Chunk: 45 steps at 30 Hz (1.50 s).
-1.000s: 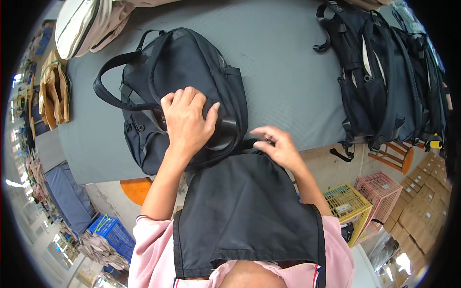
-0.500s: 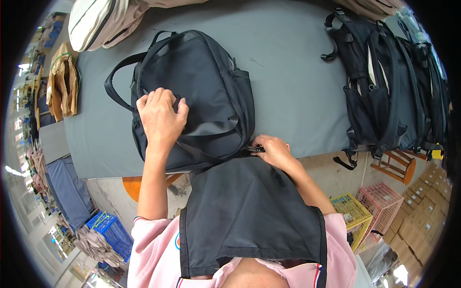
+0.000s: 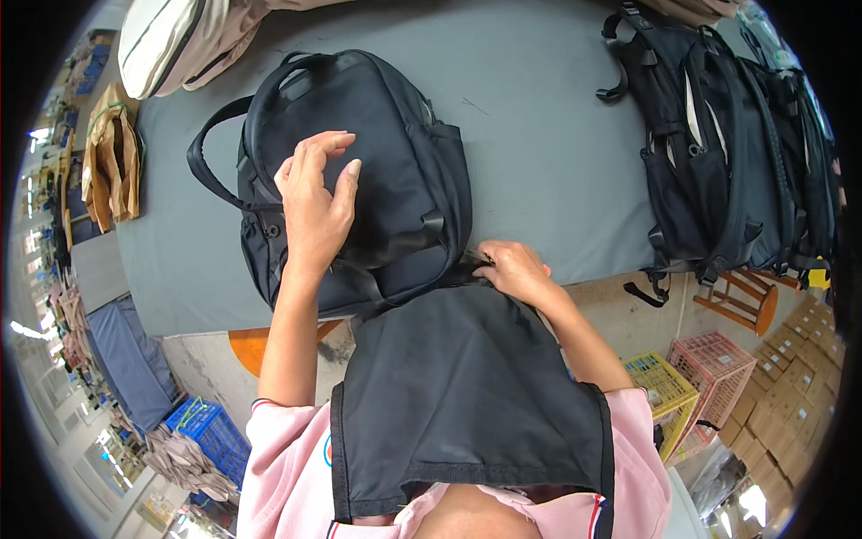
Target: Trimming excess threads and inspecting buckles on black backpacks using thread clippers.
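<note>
A black backpack (image 3: 386,153) lies on the grey-covered table (image 3: 548,162) in front of me, its carry handle (image 3: 208,148) looping out to the left. Over the bag's front panel is my left hand (image 3: 314,207), fingers apart and nothing in them. Loose black webbing straps (image 3: 395,247) cross the lower part of the bag. At the bag's lower right corner my right hand (image 3: 519,271) is closed around a small dark item, mostly hidden by the fingers. A black apron (image 3: 467,377) covers my front up to the table edge.
Several black backpacks (image 3: 718,171) are stacked at the right end of the table. Beige bags (image 3: 193,45) lie at the far left, with a brown paper bag (image 3: 112,162) by the left edge. Below stand a wooden stool (image 3: 741,301) and yellow (image 3: 660,386) and pink crates (image 3: 714,368).
My left hand has let go of the bag's left side and its fingers have spread. The right hand stays at the lower right corner. The bag sits slightly further left in view.
</note>
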Each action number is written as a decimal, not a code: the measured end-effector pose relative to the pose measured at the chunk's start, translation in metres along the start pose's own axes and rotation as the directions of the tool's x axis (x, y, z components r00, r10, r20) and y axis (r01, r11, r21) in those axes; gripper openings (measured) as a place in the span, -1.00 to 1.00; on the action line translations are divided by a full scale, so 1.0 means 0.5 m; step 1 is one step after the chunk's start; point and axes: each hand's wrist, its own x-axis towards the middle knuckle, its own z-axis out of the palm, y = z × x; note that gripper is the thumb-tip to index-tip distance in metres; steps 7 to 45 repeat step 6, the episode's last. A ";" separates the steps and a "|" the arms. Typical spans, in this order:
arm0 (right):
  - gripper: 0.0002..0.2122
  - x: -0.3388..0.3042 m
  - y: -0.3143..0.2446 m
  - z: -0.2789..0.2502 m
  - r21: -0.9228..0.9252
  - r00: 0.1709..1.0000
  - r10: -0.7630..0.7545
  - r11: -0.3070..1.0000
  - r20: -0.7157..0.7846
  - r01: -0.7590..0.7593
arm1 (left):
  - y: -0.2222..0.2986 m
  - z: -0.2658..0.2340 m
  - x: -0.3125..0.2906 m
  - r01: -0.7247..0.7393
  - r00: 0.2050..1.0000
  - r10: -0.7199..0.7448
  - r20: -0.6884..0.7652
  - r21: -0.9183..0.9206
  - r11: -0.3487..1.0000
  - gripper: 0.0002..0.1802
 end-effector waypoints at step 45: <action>-0.84 -0.058 0.025 -0.004 0.115 0.992 0.026 0.993 -0.126 -0.011 | 0.046 0.001 -0.016 0.107 0.994 -0.098 0.045 -0.469 0.877 -0.75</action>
